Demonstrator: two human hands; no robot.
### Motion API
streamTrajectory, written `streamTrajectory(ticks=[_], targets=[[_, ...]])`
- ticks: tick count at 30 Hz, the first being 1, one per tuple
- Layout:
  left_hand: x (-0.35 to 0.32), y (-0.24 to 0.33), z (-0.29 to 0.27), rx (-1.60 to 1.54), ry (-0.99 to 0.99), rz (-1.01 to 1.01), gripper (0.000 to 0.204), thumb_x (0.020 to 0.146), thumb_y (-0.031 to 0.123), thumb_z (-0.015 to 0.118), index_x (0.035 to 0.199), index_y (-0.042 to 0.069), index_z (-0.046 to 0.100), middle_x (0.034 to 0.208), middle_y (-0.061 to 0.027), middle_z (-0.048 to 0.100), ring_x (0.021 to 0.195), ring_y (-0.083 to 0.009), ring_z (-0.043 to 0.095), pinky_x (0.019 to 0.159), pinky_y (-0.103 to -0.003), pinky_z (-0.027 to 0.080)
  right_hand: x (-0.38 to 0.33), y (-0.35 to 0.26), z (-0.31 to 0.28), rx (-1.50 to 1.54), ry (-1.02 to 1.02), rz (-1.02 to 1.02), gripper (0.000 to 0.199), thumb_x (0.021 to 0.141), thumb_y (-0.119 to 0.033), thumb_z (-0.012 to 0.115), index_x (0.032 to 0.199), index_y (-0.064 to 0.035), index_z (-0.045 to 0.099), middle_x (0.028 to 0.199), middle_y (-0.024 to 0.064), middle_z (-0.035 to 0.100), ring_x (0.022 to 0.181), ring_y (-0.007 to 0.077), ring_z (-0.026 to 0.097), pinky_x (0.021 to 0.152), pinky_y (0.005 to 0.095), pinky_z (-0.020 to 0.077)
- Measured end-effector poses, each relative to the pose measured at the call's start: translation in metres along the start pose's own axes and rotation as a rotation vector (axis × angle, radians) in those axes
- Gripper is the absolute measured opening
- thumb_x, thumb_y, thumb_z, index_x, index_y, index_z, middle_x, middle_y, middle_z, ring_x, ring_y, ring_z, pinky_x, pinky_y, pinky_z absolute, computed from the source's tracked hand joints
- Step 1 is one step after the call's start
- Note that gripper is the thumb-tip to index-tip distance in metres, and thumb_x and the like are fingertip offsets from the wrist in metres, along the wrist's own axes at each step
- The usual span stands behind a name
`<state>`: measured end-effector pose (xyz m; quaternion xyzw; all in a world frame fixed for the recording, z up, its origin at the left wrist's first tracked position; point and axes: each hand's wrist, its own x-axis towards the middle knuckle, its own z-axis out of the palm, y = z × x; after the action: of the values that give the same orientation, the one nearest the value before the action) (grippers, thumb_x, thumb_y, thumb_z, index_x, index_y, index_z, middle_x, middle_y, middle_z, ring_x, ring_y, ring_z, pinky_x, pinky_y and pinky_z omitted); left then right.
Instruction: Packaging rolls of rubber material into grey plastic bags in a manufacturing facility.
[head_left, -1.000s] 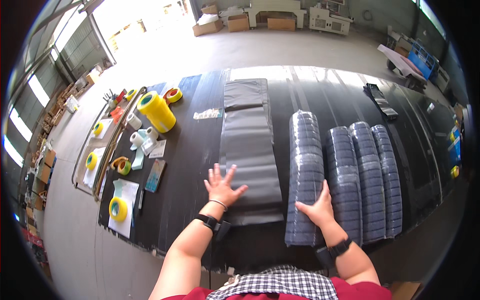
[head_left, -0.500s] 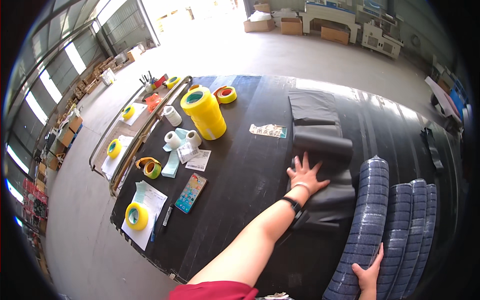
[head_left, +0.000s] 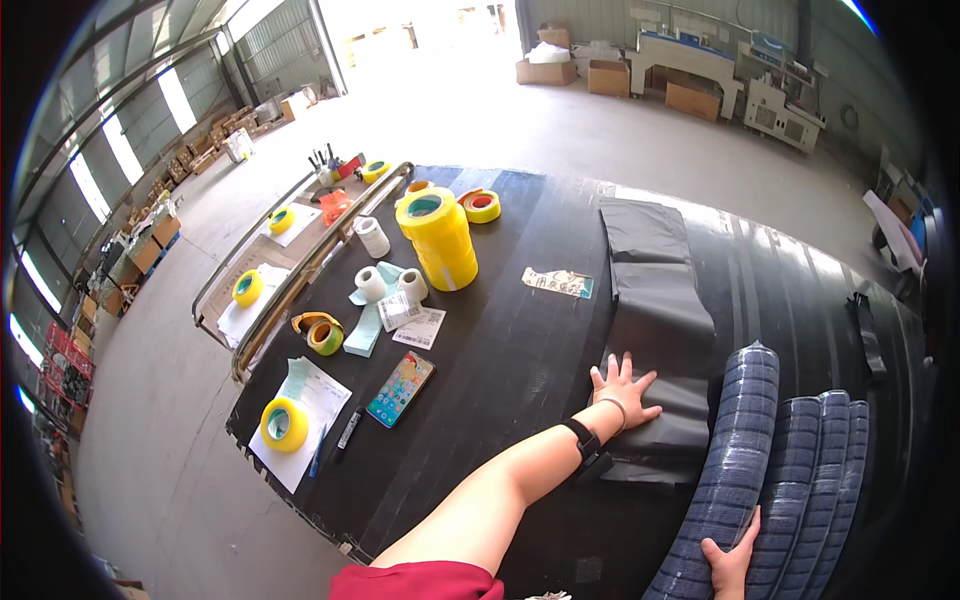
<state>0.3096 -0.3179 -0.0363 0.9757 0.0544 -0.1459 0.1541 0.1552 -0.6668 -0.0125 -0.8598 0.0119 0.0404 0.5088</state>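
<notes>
A long black plastic sheet [head_left: 655,320] lies lengthwise on the dark tabletop, with creases across it. My left hand [head_left: 625,393] rests on its nearer part, palm down with fingers spread; a bangle and a black band circle that wrist. Right of the sheet leans a long roll of dark blue checked fabric [head_left: 735,450], wrapped in clear film. My right hand [head_left: 733,555] grips its lower part, thumb on top and fingers in the gap beside the neighbouring rolls. Several similar fabric rolls [head_left: 795,480] lie side by side there.
Left on the table are stacked yellow tape rolls [head_left: 440,245], white label rolls [head_left: 370,283], a phone [head_left: 401,389], a marker [head_left: 350,428] and a tape roll [head_left: 284,425] on paper. A metal-framed side rack [head_left: 300,265] adjoins the left edge. A black strip [head_left: 868,340] lies far right.
My left hand has slid toward me over the black sheet, and the raised fold ahead of it has flattened. My right hand stays on the fabric roll. The whole view has shifted slightly.
</notes>
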Motion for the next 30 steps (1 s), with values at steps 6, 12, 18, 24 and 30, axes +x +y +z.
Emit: streamTrajectory(ticks=[6, 12, 18, 24, 30], targets=[[0.04, 0.0, -0.008, 0.022, 0.54, 0.214, 0.071, 0.089, 0.057, 0.049, 0.148, 0.02, 0.037, 0.159, -0.0169, 0.014, 0.146, -0.0387, 0.01, 0.115, -0.058, 0.007, 0.0, -0.014, 0.002, -0.029, -0.027, 0.025, 0.125, 0.057, -0.045, 0.087, 0.152, -0.0021, 0.017, 0.15, 0.0192, 0.032, 0.139, 0.0303, 0.032, 0.116, 0.0397, 0.0228], [0.107, 0.0, 0.004, 0.052, 0.324, 0.166, 0.086, 0.086, 0.062, 0.052, 0.155, 0.026, 0.017, 0.162, -0.0145, 0.001, 0.148, -0.039, -0.004, 0.117, -0.057, 0.0, 0.0, -0.034, -0.001, -0.067, -0.066, 0.162, 0.106, 0.07, -0.013, 0.081, 0.151, 0.0009, 0.015, 0.153, 0.0239, 0.026, 0.142, 0.032, 0.025, 0.117, 0.038, 0.0194], [0.174, 0.0, -0.012, 0.11, 0.428, 0.181, 0.086, 0.083, 0.066, 0.053, 0.154, 0.028, 0.024, 0.162, -0.0132, 0.005, 0.148, -0.0387, 0.0, 0.117, -0.057, 0.005, 0.004, -0.026, 0.003, 0.006, 0.015, 0.109, 0.13, 0.056, -0.047, 0.087, 0.15, 0.0036, 0.013, 0.152, 0.0224, 0.026, 0.142, 0.0312, 0.026, 0.117, 0.0403, 0.0188], [0.211, -0.012, -0.012, 0.174, 0.375, 0.117, 0.087, 0.083, 0.067, 0.053, 0.154, 0.028, 0.022, 0.162, -0.0144, 0.006, 0.148, -0.0397, 0.003, 0.117, -0.055, 0.007, 0.011, 0.004, -0.007, -0.08, -0.014, 0.144, 0.129, 0.055, -0.036, 0.089, 0.151, 0.0019, 0.011, 0.148, 0.0269, 0.033, 0.138, 0.0355, 0.035, 0.113, 0.0421, 0.0285], [0.095, -0.004, -0.004, -0.185, 0.388, 0.738, 0.079, 0.063, 0.042, 0.085, 0.131, 0.014, 0.055, 0.129, -0.0186, 0.05, 0.12, -0.0383, 0.046, 0.104, -0.045, 0.039, 0.015, 0.014, -0.022, 0.058, -0.075, 0.254, 0.138, 0.054, -0.037, 0.093, 0.15, 0.0055, 0.004, 0.148, 0.0258, 0.034, 0.138, 0.0333, 0.035, 0.113, 0.0404, 0.0299]])
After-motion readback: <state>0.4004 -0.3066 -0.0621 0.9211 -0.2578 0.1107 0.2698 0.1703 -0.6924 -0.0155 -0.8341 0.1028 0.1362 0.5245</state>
